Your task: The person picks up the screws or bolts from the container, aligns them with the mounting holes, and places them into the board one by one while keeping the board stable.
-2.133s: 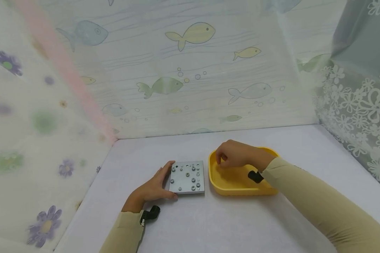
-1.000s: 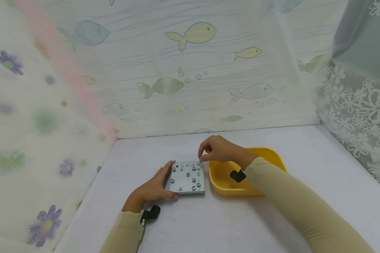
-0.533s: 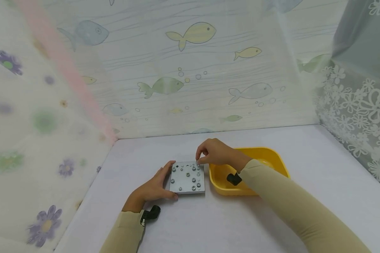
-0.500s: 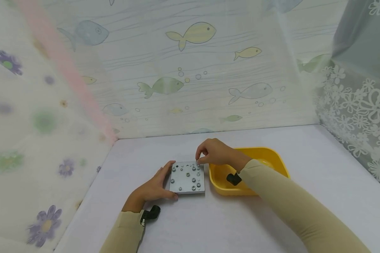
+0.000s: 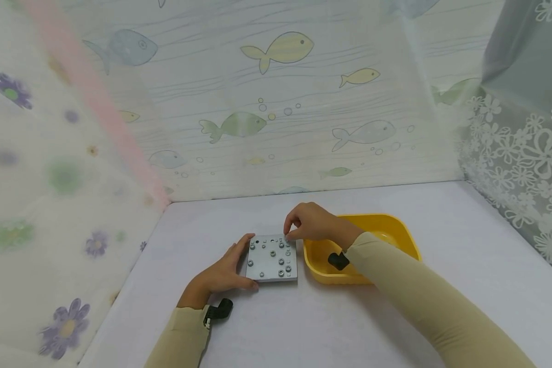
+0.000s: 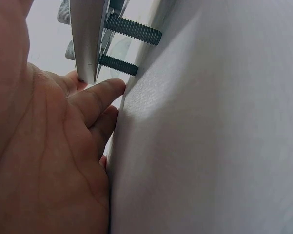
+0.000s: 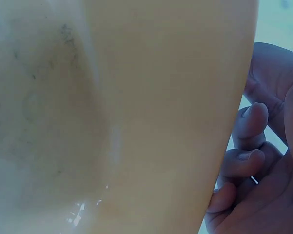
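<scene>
A silver metal plate [image 5: 263, 260] carrying several socket-head screws [image 5: 273, 253] lies in the middle of the table. My left hand [image 5: 223, 273] grips it from the left, thumb at the front corner and fingers at the back corner. Seen from the left wrist, threaded screw shanks [image 6: 134, 29] stick out below the plate. My right hand [image 5: 315, 222] is at the plate's back right corner, thumb and index finger pinching a small screw that the fingertips mostly hide. In the right wrist view its other fingers [image 7: 251, 119] are curled beyond the tray wall.
Just right of the plate stands a yellow tray [image 5: 349, 279], with my right forearm crossing over it. A white cloth covers the table [image 5: 276, 322]. Printed curtains [image 5: 276, 92] hang behind and at both sides.
My right hand has come out of the yellow tray, moved left to the plate's back right corner and sunk slightly there. My left hand and the plate have stayed put.
</scene>
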Demonstrator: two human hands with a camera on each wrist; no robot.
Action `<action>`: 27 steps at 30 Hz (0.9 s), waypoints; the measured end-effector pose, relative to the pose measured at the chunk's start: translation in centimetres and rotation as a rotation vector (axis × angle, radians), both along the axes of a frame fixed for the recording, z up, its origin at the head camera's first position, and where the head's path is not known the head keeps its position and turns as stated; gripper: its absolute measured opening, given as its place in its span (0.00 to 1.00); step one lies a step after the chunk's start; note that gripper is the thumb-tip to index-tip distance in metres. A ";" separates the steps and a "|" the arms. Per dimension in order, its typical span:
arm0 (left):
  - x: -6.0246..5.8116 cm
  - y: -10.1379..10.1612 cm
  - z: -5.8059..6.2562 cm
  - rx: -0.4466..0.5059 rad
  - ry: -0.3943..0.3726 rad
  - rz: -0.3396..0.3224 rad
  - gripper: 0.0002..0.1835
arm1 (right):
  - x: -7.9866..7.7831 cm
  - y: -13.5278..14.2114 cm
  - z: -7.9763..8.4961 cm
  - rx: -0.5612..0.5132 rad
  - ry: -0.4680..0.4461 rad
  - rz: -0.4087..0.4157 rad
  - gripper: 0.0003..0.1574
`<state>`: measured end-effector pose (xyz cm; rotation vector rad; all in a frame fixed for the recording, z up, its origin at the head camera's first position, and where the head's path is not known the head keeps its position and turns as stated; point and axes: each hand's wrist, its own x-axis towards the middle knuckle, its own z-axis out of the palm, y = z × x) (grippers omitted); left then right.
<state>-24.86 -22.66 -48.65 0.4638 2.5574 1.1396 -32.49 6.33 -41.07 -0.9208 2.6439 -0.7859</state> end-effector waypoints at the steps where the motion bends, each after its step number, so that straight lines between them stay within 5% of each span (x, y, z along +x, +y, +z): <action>1: 0.0 0.0 0.0 0.000 0.001 -0.001 0.70 | 0.0 0.0 0.0 0.004 -0.005 -0.004 0.03; 27: -0.1 0.0 0.0 -0.005 0.019 -0.005 0.70 | 0.4 0.0 0.8 0.093 0.052 -0.009 0.02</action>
